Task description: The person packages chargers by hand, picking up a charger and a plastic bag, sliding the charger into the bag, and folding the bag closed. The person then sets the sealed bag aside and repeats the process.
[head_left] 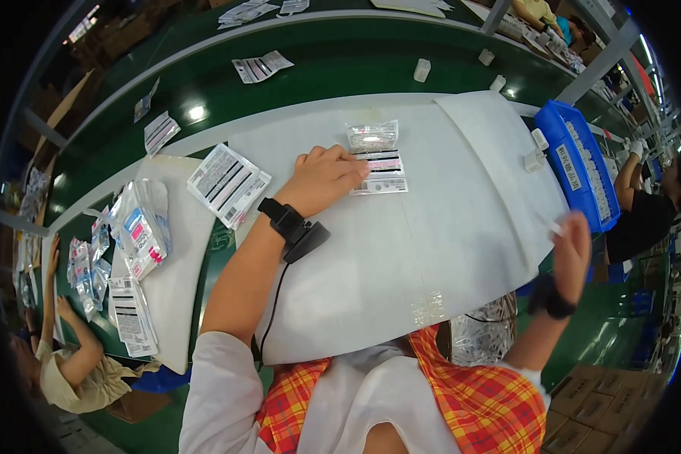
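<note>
A flat packet (386, 166) with a shiny clear upper part and a printed label lies on the white sheet (340, 272) in front of me. My left hand (327, 178) has its fingers closed together at the packet's left edge, gripping or pressing it there. Off to the right, near the front end of the blue bin, my right hand (573, 240) is raised with bent fingers. A thin white strip (554, 225), smeared by motion, shows at its fingertips. A black device (286, 221) with a cable is strapped to my left wrist, and a dark band circles my right one.
Several small white pieces fill the blue bin (575, 163). Similar packets (228, 185) lie left, with a heap (140, 234) beyond. A carton (483, 331) of white strips stands below the table edge. More packets and white pieces sit on the green surface (340, 64). Co-workers sit left and right.
</note>
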Demonstrator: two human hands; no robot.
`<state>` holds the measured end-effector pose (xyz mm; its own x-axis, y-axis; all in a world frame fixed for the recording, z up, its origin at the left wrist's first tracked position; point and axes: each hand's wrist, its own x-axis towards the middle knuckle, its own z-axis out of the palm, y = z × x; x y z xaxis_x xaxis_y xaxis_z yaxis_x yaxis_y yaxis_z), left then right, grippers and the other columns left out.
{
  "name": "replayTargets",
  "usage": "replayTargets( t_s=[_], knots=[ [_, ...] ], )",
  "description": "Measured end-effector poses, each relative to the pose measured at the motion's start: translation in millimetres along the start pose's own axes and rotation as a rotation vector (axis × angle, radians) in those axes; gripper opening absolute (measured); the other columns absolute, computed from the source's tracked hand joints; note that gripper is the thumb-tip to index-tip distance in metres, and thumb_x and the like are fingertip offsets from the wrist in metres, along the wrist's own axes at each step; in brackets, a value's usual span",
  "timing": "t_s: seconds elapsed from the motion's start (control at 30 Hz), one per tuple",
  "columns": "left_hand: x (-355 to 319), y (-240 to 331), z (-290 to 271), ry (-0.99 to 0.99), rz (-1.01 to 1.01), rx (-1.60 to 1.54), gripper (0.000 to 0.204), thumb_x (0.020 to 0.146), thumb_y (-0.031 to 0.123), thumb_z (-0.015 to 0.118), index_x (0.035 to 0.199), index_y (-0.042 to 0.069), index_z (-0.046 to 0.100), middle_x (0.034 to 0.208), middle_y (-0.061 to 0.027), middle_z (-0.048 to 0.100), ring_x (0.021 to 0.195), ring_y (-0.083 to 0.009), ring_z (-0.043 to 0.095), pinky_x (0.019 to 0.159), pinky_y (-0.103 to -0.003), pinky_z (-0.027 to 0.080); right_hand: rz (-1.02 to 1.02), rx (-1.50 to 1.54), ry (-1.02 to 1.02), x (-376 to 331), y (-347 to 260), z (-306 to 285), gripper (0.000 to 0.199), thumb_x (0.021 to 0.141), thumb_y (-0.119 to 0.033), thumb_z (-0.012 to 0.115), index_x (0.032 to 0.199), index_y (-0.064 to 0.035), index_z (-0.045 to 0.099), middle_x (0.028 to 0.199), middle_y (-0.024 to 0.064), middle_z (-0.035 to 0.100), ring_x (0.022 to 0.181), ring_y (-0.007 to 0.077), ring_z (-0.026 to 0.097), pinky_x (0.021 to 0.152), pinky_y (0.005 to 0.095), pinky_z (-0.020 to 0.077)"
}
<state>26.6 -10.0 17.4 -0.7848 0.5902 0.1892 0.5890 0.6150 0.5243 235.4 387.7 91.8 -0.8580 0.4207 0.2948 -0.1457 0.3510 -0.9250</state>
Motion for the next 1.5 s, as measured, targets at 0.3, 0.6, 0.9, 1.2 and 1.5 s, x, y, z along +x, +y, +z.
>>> replayTargets(
  t_s=[0.3,0.6,0.9,1.2,1.5],
  knots=[
    [19,21,-5,0.106,0.067,0.148,0.026,0.083,0.027,0.059,0.102,0.012,0.070,0.091,-0.0029,0.063,0.093,-0.0221,0.053,0.088,-0.037,0.032,0.829,-1.419,0.509,-187,163,-156,0.052,0.088,-0.014,0.061,0.135,-0.0029,0.043,0.120,0.0205,0.053,0.106,0.0351,0.054,0.094,0.0435,0.0437],
    [8,33,-12,0.137,0.007,0.087,0.020,0.078,0.019,0.063,0.094,0.008,0.068,0.087,-0.0059,0.067,0.085,-0.0234,0.055,0.086,-0.037,0.032,-0.340,-0.474,-0.546,40,-52,142,0.059,0.078,-0.007,0.060,0.135,-0.0011,0.043,0.130,0.0172,0.053,0.119,0.0308,0.051,0.100,0.0371,0.0387],
    [18,28,-3,0.154,0.131,0.180,0.026,0.075,0.026,0.067,0.098,0.013,0.067,0.091,-0.0052,0.064,0.089,-0.0231,0.054,0.085,-0.038,0.033,-0.071,-0.734,-0.579,76,-5,239,0.074,0.073,-0.014,0.067,0.139,-0.0017,0.034,0.117,0.0261,0.053,0.109,0.0363,0.055,0.090,0.0398,0.0465],
    [-19,3,-51,0.136,-0.144,0.487,0.041,0.077,0.041,0.067,0.107,0.013,0.066,0.116,-0.0087,0.060,0.101,-0.0293,0.054,0.088,-0.044,0.037,0.009,-0.568,-0.673,121,0,269,0.051,0.076,-0.017,0.071,0.120,0.0005,0.052,0.098,0.0143,0.061,0.090,0.0217,0.061,0.080,0.0291,0.0483],
    [-93,-78,-90,0.099,-0.576,0.519,0.042,0.087,0.029,0.058,0.123,0.009,0.058,0.130,-0.0098,0.057,0.121,-0.0297,0.051,0.104,-0.057,0.031,0.093,0.112,-0.471,212,-5,359,0.049,0.079,-0.017,0.071,0.122,-0.0021,0.051,0.099,0.0078,0.062,0.089,0.0164,0.059,0.077,0.0277,0.0476]
  ],
)
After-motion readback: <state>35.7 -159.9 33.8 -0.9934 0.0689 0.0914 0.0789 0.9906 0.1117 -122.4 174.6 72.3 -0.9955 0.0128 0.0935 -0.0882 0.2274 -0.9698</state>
